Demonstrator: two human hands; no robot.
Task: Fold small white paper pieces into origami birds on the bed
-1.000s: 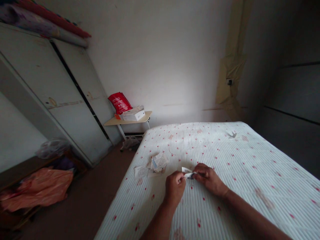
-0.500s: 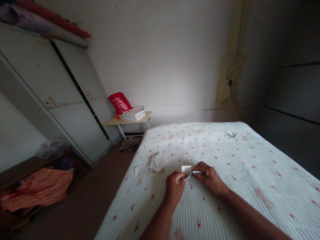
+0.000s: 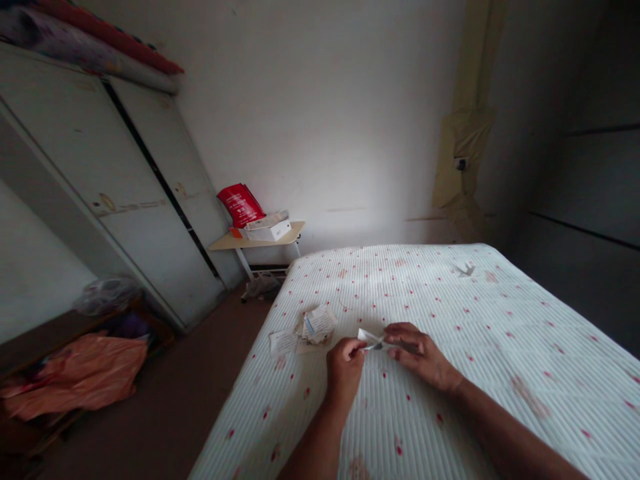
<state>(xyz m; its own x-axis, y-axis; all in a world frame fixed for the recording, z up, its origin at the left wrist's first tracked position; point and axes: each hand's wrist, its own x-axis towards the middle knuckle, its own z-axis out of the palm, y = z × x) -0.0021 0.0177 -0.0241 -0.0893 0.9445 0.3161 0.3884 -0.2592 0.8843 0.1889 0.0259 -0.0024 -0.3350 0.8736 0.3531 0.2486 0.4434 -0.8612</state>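
Folding, seemingly, nearer the left edge of the bed (image 3: 500, 373); left hand (image 3: 344, 363) pinches paper (image 3: 369, 337); right hand (image 3: 425, 358), fingers parted, should press next

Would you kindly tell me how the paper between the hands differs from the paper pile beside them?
The bent paper is pinched by the left hand, while the paper pile lies on the bed cover, untouched. The bent paper has upturned edges; the paper pile lies mostly flat. The paper pile spreads wider, with several overlapping sheets, than the bent paper. Both look largely whitish.
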